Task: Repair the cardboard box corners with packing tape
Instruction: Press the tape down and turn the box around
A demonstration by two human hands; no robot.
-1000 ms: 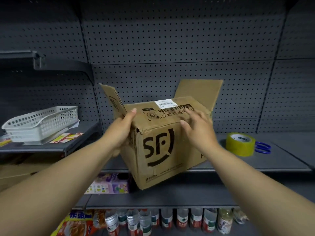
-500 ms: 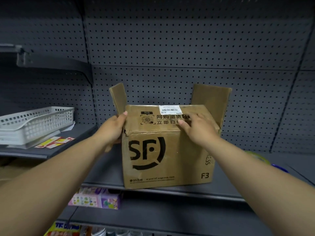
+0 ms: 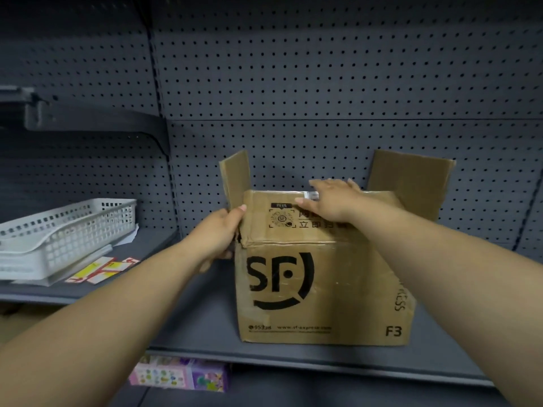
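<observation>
A grey pegboard shelf (image 3: 191, 327) carries the cardboard box (image 3: 323, 289). The left hand (image 3: 216, 233) grips its torn 9 o'clock corner with curled fingers; the right hand (image 3: 332, 201) presses the top flap down, fingers spread. No tape is visible, so the repair appears unstarted.
</observation>
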